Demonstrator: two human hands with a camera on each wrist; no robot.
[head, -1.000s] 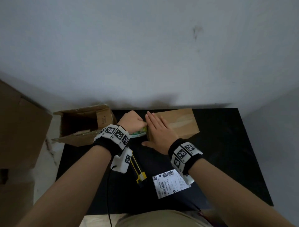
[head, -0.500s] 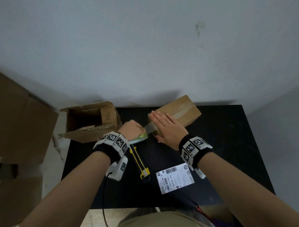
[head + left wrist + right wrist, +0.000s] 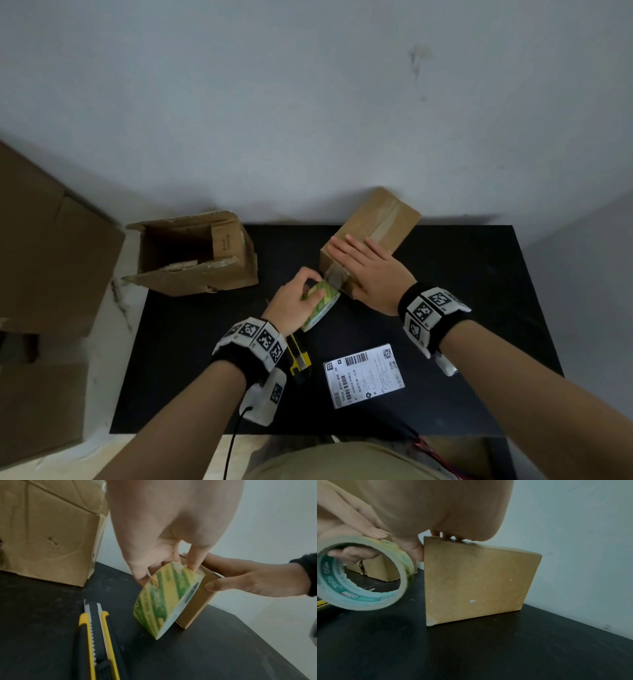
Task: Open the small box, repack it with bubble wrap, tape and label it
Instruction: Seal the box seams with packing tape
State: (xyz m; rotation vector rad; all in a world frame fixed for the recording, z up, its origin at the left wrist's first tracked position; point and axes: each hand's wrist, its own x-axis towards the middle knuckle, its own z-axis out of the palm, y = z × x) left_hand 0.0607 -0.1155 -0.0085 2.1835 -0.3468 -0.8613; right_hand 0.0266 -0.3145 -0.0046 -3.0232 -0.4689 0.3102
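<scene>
A small closed brown box (image 3: 383, 219) (image 3: 476, 582) stands on the black table (image 3: 462, 308), a strip of clear tape running along its top. My right hand (image 3: 363, 260) lies flat on the near end of the lid with straight fingers, thumb against the side (image 3: 214, 586). My left hand (image 3: 301, 291) grips a green and yellow tape roll (image 3: 322, 301) (image 3: 166, 599) (image 3: 359, 574) beside the box's near left corner, thumb inside the core. A short stretch of tape runs from the roll to the box. A white shipping label (image 3: 364, 375) lies near the table's front.
An open, torn cardboard box (image 3: 191, 253) (image 3: 48, 531) sits at the table's left back corner. A yellow and black utility knife (image 3: 299, 363) (image 3: 97, 639) lies under my left wrist. Larger cartons (image 3: 44, 240) stand on the floor at left. A wall rises right behind the table.
The small box has been turned so that it points toward the back right. My left hand pulled the roll down off the box's near corner, drawing tape over the edge. My right hand stayed flat on top.
</scene>
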